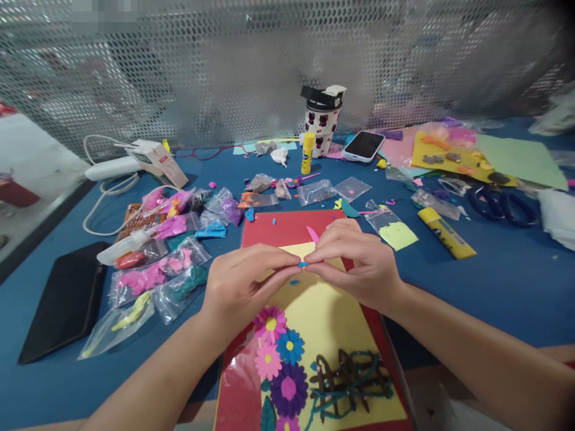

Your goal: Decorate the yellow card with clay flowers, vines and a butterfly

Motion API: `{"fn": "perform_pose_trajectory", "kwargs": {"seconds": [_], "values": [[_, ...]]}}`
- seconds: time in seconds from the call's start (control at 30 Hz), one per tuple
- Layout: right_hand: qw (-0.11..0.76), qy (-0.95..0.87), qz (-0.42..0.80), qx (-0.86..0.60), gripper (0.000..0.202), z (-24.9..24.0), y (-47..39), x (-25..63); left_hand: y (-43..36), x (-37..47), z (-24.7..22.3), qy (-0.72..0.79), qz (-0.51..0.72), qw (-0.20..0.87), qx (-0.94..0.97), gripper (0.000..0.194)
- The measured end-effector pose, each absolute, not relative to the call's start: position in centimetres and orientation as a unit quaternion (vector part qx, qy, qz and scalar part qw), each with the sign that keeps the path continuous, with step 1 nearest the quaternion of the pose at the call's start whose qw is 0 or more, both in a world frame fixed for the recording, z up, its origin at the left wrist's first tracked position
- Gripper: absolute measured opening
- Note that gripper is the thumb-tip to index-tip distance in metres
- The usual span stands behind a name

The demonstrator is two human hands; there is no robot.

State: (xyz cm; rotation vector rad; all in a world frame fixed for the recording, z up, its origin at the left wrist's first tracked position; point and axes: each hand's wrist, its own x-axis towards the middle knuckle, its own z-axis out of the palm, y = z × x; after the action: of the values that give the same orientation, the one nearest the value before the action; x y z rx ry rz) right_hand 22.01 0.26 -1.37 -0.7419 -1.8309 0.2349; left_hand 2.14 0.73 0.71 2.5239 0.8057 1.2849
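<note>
Between the fingertips of my left hand (251, 278) and my right hand (359, 260) is a small piece of blue clay (303, 264), pinched from both sides. A pink pointed tool (312, 234) sticks up from behind my right fingers; its lower part is hidden. Just below the fingertips a second blue bit (294, 282) lies on the yellow paper (332, 323). That paper rests on a red folder (238, 383). Pink, blue and purple clay flowers (288, 388) run along its left side, and a dark brown fence (344, 383) with green vines lies at the lower right.
Bags of coloured clay (144, 275) and a black tablet (67, 299) lie to the left. A glue stick (308, 153), a patterned tumbler (322, 123) and a phone (363, 146) are at the back. To the right are a yellow tube (446, 233) and dark-handled scissors (516, 206).
</note>
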Motion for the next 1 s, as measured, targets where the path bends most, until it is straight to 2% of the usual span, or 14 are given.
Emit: {"fn": "perform_pose_trajectory", "kwargs": {"seconds": [0.13,0.23,0.37,0.6,0.77,0.93,1.0], "values": [[0.548,-0.770,0.099,-0.313,0.008,-1.37,0.27,22.07,0.83,2.11,0.68,0.253,0.429,0.106,0.861,0.016],[0.536,-0.774,0.112,-0.318,0.007,-1.41,0.21,22.18,0.87,2.17,0.67,0.255,0.433,0.121,0.856,0.011],[0.528,-0.775,0.124,-0.325,0.017,-1.42,0.14,22.25,0.87,2.22,0.77,0.270,0.440,0.138,0.845,0.006],[0.536,-0.777,0.110,-0.311,0.006,-1.39,0.22,22.11,0.82,2.27,0.69,0.282,0.433,0.161,0.841,0.004],[0.538,-0.777,0.108,-0.308,0.008,-1.33,0.25,22.07,0.87,2.28,0.62,0.281,0.440,0.158,0.838,0.013],[0.520,-0.785,0.104,-0.320,0.005,-1.31,0.13,22.22,0.82,2.26,0.58,0.290,0.423,0.148,0.846,0.003],[0.511,-0.786,0.110,-0.329,0.004,-1.27,-0.01,22.37,0.80,2.28,0.46,0.310,0.412,0.141,0.845,0.005]]}}
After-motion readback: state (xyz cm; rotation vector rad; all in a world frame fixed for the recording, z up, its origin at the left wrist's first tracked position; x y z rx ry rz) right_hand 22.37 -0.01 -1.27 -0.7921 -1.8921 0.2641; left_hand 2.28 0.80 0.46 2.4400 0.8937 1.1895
